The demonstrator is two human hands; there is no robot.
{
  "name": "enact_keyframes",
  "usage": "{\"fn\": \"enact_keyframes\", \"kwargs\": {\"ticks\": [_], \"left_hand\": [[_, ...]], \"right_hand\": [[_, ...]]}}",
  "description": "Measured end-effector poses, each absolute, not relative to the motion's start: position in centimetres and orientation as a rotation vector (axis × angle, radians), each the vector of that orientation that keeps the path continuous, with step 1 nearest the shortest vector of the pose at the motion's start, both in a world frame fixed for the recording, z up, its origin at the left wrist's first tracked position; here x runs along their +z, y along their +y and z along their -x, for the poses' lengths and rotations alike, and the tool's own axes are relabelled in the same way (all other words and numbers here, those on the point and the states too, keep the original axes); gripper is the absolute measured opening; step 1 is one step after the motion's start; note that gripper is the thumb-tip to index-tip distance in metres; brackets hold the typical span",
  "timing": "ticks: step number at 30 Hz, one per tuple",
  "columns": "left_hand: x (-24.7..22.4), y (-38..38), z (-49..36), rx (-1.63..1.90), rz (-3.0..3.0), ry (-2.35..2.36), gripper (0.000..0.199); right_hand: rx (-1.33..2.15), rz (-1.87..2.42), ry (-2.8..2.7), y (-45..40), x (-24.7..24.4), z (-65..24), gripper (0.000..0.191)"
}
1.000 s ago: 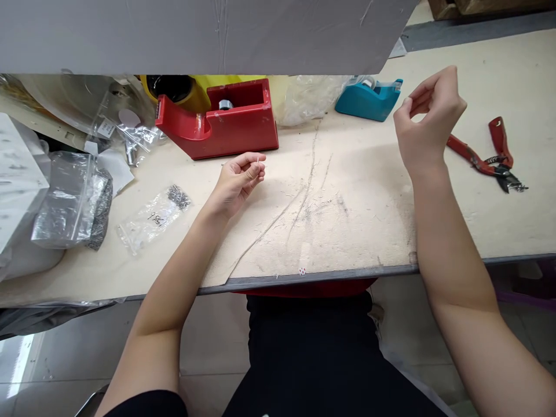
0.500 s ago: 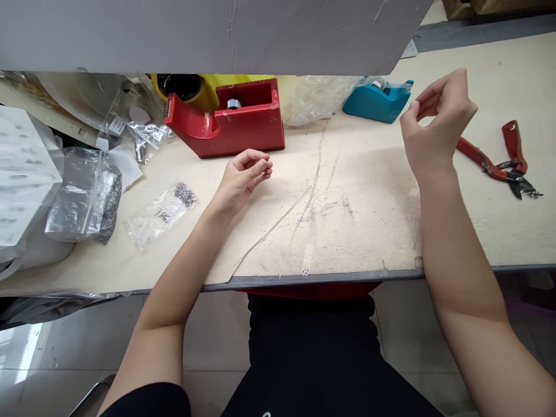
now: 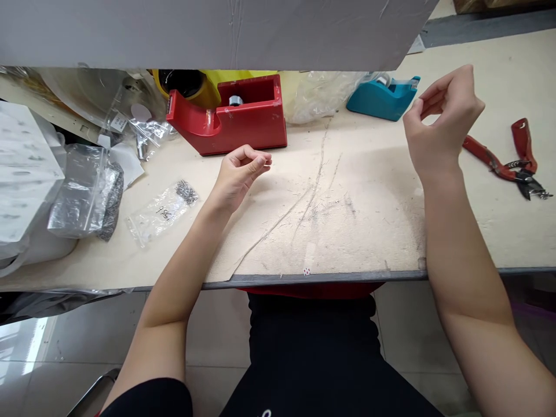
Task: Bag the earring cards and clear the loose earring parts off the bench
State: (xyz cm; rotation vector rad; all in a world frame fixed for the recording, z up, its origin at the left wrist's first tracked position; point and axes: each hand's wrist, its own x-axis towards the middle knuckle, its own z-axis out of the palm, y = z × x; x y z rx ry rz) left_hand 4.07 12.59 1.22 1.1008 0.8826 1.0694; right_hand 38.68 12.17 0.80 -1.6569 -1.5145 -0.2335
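My left hand [image 3: 238, 178] is closed in a pinch over the table, just in front of the red tape dispenser [image 3: 247, 124]. Anything between its fingertips is too fine to see. Raised higher on the right, my right hand [image 3: 445, 124] pinches thumb against fingers beside the teal tape dispenser [image 3: 380, 99]; what it grips, if anything, does not show. Red-handled pliers [image 3: 515, 168] lie with their handles spread, partly behind my right wrist.
A grey panel [image 3: 208, 35] overhangs the back of the table [image 3: 373, 231]. To the left are a zip bag of small dark pieces [image 3: 163, 211], another plastic bag [image 3: 80, 191] and a white box [image 3: 26, 174]. A clear plastic bag [image 3: 321, 95] lies between the dispensers.
Both hands keep their pinches in nearly the same places. The view has shifted slightly, so the pliers and teal dispenser appear a little further right.
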Motion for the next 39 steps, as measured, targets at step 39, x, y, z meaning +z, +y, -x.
{"fn": "enact_keyframes", "kwargs": {"ticks": [39], "left_hand": [[1.67,12.65,-3.4,1.165,-1.176,0.805,0.055]], "right_hand": [[-0.225,1.553,-1.565,11.87,0.39,-38.2,0.022]]}}
